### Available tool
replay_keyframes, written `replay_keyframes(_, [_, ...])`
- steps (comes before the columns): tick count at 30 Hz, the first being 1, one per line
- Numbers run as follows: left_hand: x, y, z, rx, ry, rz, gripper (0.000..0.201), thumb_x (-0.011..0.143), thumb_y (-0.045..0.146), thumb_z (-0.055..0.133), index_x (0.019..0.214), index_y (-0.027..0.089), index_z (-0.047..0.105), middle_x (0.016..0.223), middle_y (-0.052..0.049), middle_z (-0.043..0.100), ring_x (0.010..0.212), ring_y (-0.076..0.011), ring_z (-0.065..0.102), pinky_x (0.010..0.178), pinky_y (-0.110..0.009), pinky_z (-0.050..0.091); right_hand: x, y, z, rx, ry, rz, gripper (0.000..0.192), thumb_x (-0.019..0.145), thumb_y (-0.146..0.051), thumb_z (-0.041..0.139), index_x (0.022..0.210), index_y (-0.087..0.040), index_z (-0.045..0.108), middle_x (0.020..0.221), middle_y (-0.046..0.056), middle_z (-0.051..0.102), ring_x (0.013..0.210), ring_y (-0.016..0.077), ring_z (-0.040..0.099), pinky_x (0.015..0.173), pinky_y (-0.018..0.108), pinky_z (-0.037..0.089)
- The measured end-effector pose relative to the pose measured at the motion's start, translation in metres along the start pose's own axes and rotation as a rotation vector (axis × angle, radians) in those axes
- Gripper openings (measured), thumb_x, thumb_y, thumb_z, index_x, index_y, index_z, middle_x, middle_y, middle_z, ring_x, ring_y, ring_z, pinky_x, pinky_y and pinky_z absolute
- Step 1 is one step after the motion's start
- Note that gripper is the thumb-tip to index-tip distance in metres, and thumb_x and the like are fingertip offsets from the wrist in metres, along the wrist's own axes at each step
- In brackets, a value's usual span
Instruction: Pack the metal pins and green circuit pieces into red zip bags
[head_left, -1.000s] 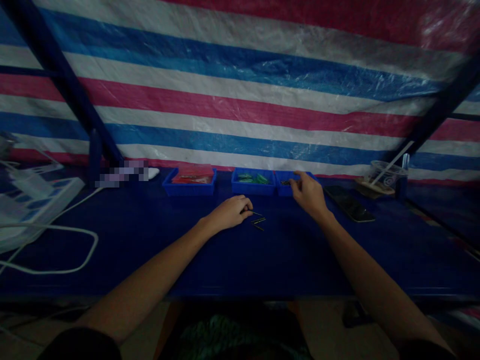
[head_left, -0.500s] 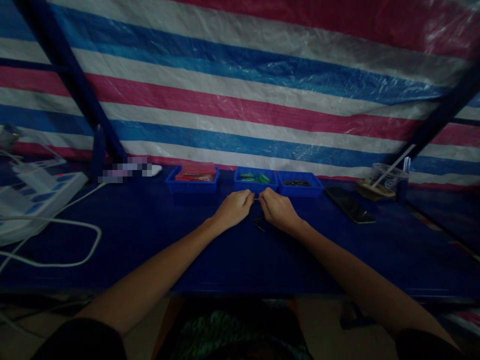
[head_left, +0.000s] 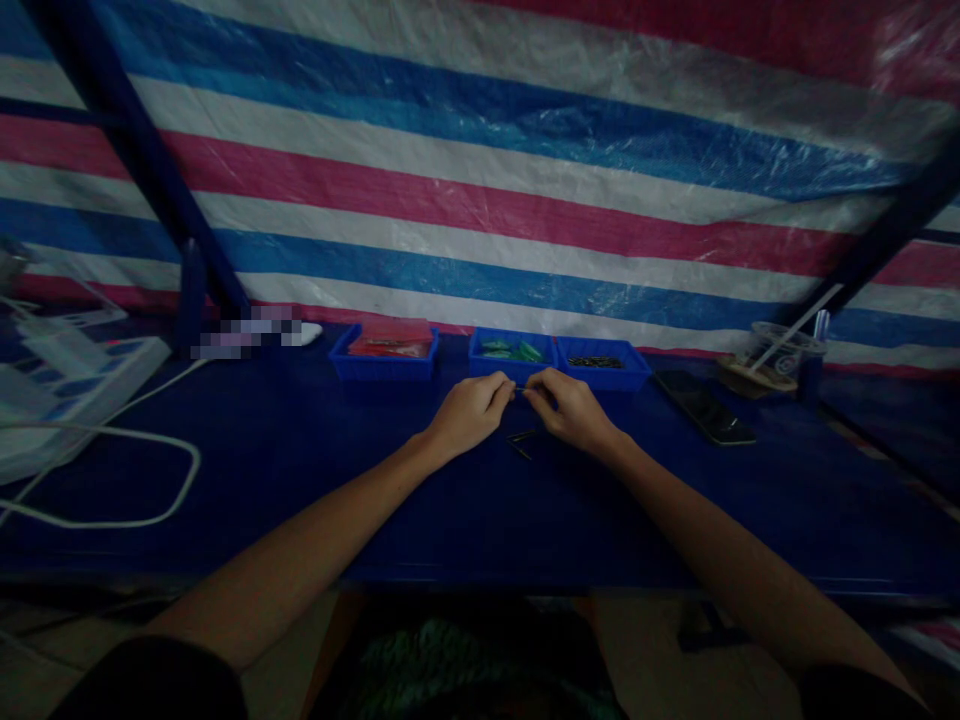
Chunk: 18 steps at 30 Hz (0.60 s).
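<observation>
Over the middle of the blue table, my left hand (head_left: pixel 472 410) and my right hand (head_left: pixel 570 408) meet, fingertips pinched close together. Between them shows a small thin rod-like piece (head_left: pixel 520 389), too small and dark to name; both hands seem to grip it. Just below, several thin dark pieces (head_left: pixel 519 442) lie on the table. Right behind my hands stand a blue tray with green packets (head_left: pixel 513 350) and a blue tray with small dark metallic pieces (head_left: pixel 596 362). A blue tray with red packets (head_left: pixel 390 348) stands farther left.
A phone (head_left: pixel 705 407) lies on the right, with a clear plastic cup and straw (head_left: pixel 780 350) behind it. On the left are a white power strip (head_left: pixel 124 375) and a looped white cable (head_left: pixel 191 480). Striped plastic sheeting (head_left: pixel 480 190) hangs behind the blue table (head_left: pixel 480 530).
My right hand's fingers have shifted their hold and look more spread from the palm. The thin piece between the hands shows less. The view has tilted slightly.
</observation>
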<state>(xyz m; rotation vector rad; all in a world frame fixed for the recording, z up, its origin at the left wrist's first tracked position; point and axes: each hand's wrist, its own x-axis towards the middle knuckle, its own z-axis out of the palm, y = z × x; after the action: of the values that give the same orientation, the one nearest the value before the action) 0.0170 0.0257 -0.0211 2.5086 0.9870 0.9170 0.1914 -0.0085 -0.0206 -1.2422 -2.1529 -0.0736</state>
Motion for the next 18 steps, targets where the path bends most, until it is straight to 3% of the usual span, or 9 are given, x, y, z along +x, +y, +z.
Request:
replay_keyframes(4, [-0.001,0.004,-0.002,0.018,-0.086,-0.039,0.034,0.093,0.035,0.032,0.077,0.017,0.056,0.067,-0.002,0.060,0.061,-0.0136,0.055,0.058,-0.025,0.036,0.002,0.004,-0.011,-0.119,-0.005,-0.022,0.019,0.089,-0.026,0.038,0.083,-0.017,0.054,0.078,0.005,0.061,0.071,0.0148,0.057,0.064,0.025,0.040])
replay_keyframes(7, [-0.005,0.008,-0.006,0.088,-0.227,-0.038,0.033,0.089,0.043,0.038,0.081,0.018,0.059,0.074,-0.003,0.062,0.064,-0.0150,0.056,0.056,-0.026,0.036,0.004,0.022,-0.024,-0.281,0.168,0.158,0.024,0.090,-0.028,0.035,0.083,-0.017,0.055,0.079,0.007,0.061,0.072,0.0177,0.058,0.065,0.028,0.040])
replay_keyframes(10, [-0.008,0.011,-0.009,0.168,-0.298,0.010,0.028,0.081,0.046,0.051,0.082,0.019,0.060,0.081,-0.003,0.062,0.069,-0.0161,0.057,0.056,-0.026,0.036,0.001,0.047,-0.036,-0.439,0.279,0.354,0.025,0.087,-0.029,0.040,0.097,-0.013,0.056,0.090,0.013,0.061,0.081,0.0231,0.058,0.069,0.032,0.041])
replay_keyframes(14, [-0.011,0.011,-0.007,0.225,-0.346,0.059,0.015,0.077,0.035,0.058,0.076,0.020,0.060,0.082,-0.002,0.061,0.072,-0.0173,0.057,0.058,-0.026,0.036,-0.005,0.058,-0.037,-0.430,0.187,0.386,0.028,0.084,-0.031,0.047,0.102,-0.012,0.056,0.093,0.014,0.061,0.086,0.0248,0.057,0.074,0.035,0.042])
replay_keyframes(18, [-0.009,0.009,-0.006,0.257,-0.332,0.061,0.011,0.081,0.027,0.052,0.078,0.019,0.059,0.083,-0.003,0.061,0.075,-0.0180,0.057,0.062,-0.027,0.040,-0.003,0.031,-0.020,-0.190,-0.006,0.184,0.019,0.085,-0.032,0.048,0.092,-0.017,0.058,0.084,0.007,0.061,0.078,0.0186,0.057,0.074,0.032,0.043])
